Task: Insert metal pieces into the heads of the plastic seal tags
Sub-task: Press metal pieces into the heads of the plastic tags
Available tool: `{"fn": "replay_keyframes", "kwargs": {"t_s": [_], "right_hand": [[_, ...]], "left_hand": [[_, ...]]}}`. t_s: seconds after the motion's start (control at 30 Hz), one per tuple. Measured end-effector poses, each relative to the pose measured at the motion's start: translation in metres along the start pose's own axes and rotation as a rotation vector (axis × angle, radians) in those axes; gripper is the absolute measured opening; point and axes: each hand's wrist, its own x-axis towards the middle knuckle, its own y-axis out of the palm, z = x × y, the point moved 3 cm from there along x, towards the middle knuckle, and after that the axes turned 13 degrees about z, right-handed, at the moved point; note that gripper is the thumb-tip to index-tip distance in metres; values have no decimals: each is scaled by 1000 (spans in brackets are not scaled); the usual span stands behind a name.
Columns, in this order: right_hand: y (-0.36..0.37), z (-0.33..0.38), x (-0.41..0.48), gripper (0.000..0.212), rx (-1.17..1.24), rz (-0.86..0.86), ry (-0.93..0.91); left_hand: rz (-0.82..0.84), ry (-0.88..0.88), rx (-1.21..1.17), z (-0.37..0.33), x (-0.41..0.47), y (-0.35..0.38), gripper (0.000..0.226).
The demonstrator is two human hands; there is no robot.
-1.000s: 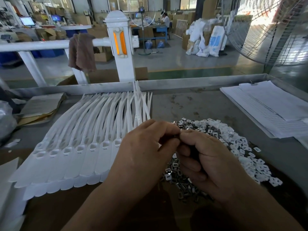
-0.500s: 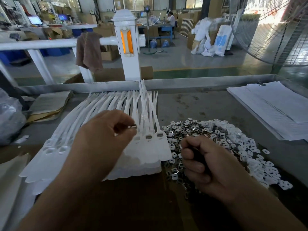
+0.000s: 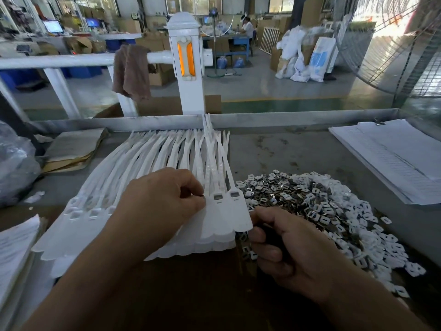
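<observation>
Nearest, the right hand (image 3: 291, 249) sits curled around a dark object (image 3: 272, 236) I cannot identify, at the edge of the heap. The left hand (image 3: 162, 206) pinches what looks like a metal piece at the head of one plastic seal tag in the fanned row of seal tags (image 3: 133, 187) on the bench (image 3: 274, 151). Two heads to the right, (image 3: 218, 197) and (image 3: 234, 194), already show metal; the heads to the left (image 3: 76, 213) look empty, so most of the row seems left to do. Beyond lies the pile of metal pieces (image 3: 286, 194) mixed with white plastic squares (image 3: 372, 235), then stacked papers (image 3: 393, 158).
</observation>
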Motion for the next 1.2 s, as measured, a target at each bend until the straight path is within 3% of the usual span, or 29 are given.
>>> {"fn": "replay_keyframes", "kwargs": {"t_s": [0.23,0.37,0.87,1.1,1.2], "right_hand": [[3,2,-1,25,-21,53,-13],[2,1,-2,15,-21,43,-12],[2,3,-2,14,46,53,-23],[-3,17,-3,12,401,-77,-198],[-6,30,-9,31,563,-142,-333]], "left_hand": [[39,-8,-19,1,7,2,5],[46,-4,-12,0,7,2,7],[-39,12,113,-11,-20,-5,22],[-229,74,-19,-25,-32,-9,25],[-323,173,-98,-38,-35,-7,22]]}}
